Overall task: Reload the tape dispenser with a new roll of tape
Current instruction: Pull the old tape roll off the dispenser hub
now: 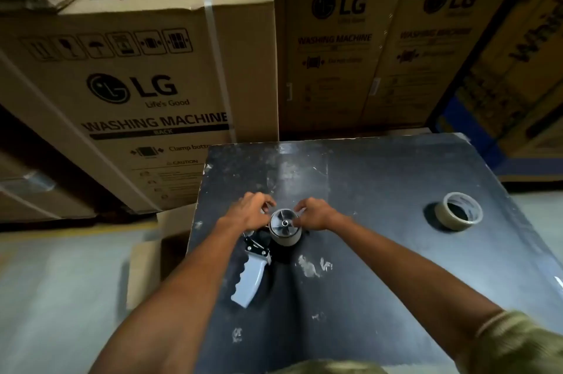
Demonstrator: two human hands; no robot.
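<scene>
The tape dispenser lies on its side on the black table, its grey handle pointing toward me. A roll of brown tape sits on the dispenser's hub, whose spoked grey face looks up. My left hand curls its fingers at the roll's upper left edge. My right hand pinches at the roll's upper right edge; what lies between the fingertips is too small to make out. A second roll of brown tape lies flat on the table at the right, apart from both hands.
Tall cardboard washing-machine boxes stand behind and to the left of the table; more boxes line the back right. A low cardboard box sits against the table's left edge. Grey floor spreads out at the left.
</scene>
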